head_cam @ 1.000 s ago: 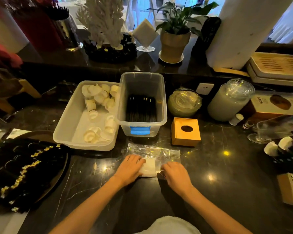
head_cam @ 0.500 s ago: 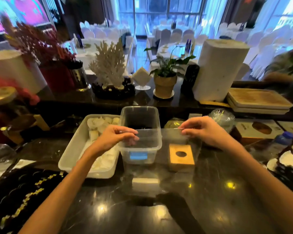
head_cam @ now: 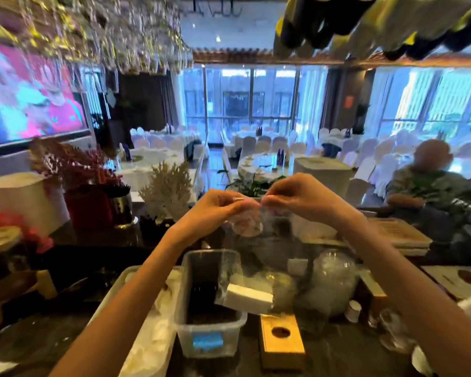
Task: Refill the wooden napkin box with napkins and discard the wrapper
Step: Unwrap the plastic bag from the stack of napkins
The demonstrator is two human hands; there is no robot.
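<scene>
A clear plastic wrapper hangs in the air above the counter, pinched at its top edge by both hands. My left hand grips the top left and my right hand the top right, close together. A white stack of napkins lies at the bottom of the hanging wrapper. The wooden napkin box, with a round hole in its top, stands on the dark counter below and slightly right of the napkins.
A clear plastic bin with a blue label and dark contents stands left of the box. A white tray lies further left. A lidded clear jar and flat boxes are on the right. A person sits beyond the counter.
Both hands lifted the wrapper with the napkins off the counter, raised it higher and drew together at its top. The view tilted upward toward the dining room.
</scene>
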